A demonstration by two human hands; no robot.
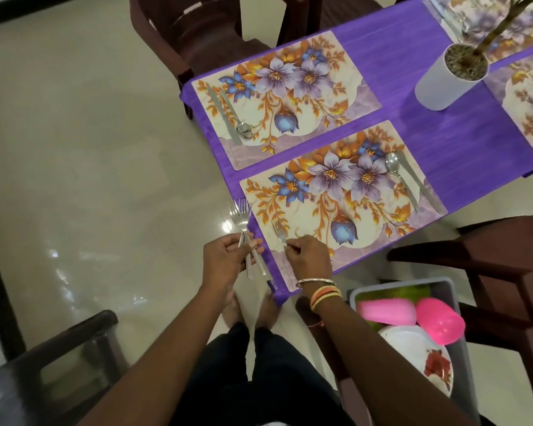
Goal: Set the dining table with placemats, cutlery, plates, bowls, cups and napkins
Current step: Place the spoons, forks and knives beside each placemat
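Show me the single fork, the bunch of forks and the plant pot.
single fork [279, 232]: head view, on the fork's head, near the base of the tines.
bunch of forks [240, 214]: head view, on the tines above the hand.
plant pot [440, 87]: head view, on its white side wall.

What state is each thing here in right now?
Left-hand grip: holds spare forks.
Right-hand grip: pinches one fork at near placemat.
Far placemat: knife and spoon laid, no fork.
Plant pot: upright.
Grey bin: holds plates, pink cups.
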